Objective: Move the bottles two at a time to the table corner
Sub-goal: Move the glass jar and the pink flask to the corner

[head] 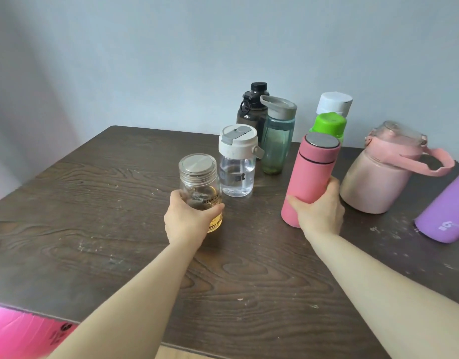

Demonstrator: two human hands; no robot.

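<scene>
My left hand is wrapped around a clear glass jar-bottle with a metal lid and a little yellow liquid at its base. My right hand grips the lower part of a pink thermos with a steel top, which leans slightly left. Both stand on or just above the dark wooden table. Behind them stand a clear bottle with a white lid, a teal bottle, a black bottle, a green-capped bottle and a white-capped bottle.
A large pale pink jug with a handle stands right of the thermos. A purple bottle is cut off at the right edge. The table's far left corner meets the grey wall. Something pink lies below the table's near left edge.
</scene>
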